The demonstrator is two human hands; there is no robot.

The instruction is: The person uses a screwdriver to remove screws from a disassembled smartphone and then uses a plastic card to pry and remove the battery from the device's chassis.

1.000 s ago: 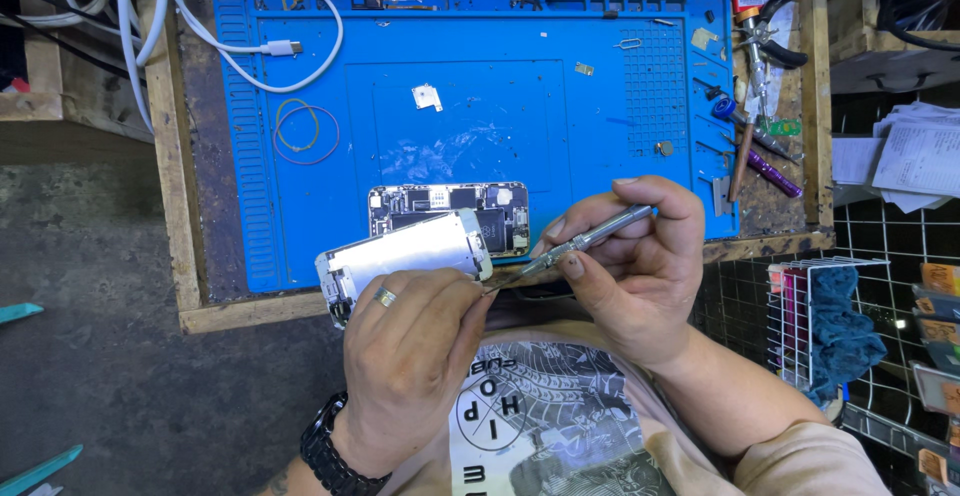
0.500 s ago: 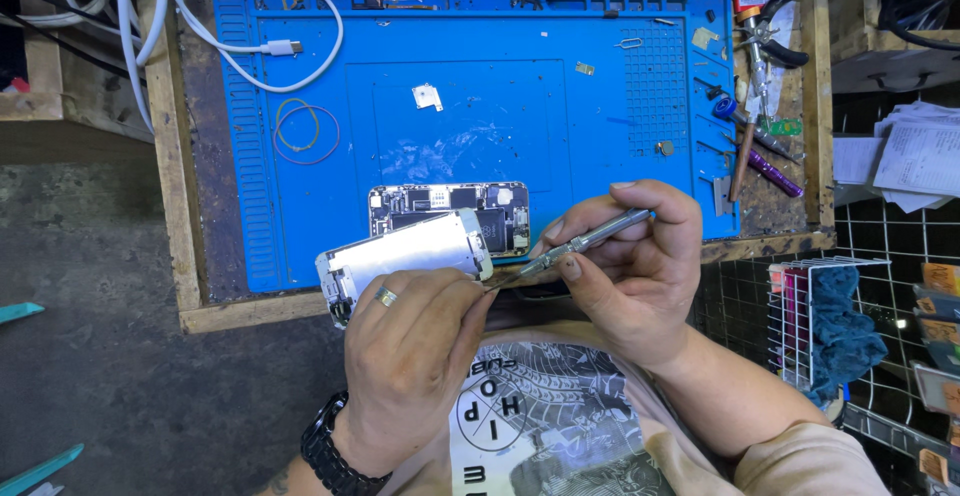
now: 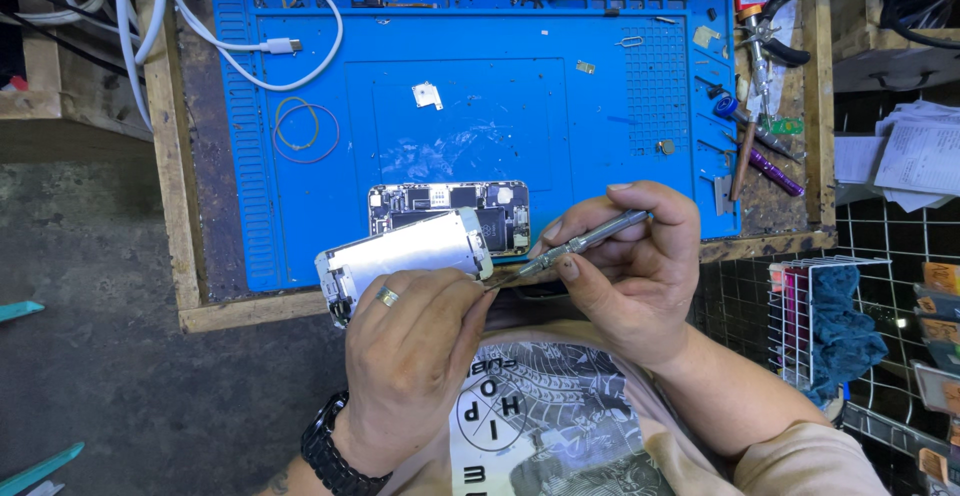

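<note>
Two hands work on a phone screen panel over a blue mat.
Left hand [image 3: 415, 356] grips the silver screen panel [image 3: 405, 254]; right hand [image 3: 625, 266] pinches a metal screwdriver [image 3: 585, 241], tip at the panel's edge.

Wooden bench [image 3: 190, 286]: blue work mat [image 3: 300, 216] centred; white cable [image 3: 130, 36] at 10 o'clock; pliers [image 3: 765, 26] and screwdrivers [image 3: 770, 166] at 2 o'clock.

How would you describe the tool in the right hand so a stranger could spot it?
Start at the blue work mat and drop to its near edge, where two hands meet. The right hand pinches a slim grey metal screwdriver, slanted toward the white phone screen panel. Unlike the tools at the mat's right edge, it is held.
</note>
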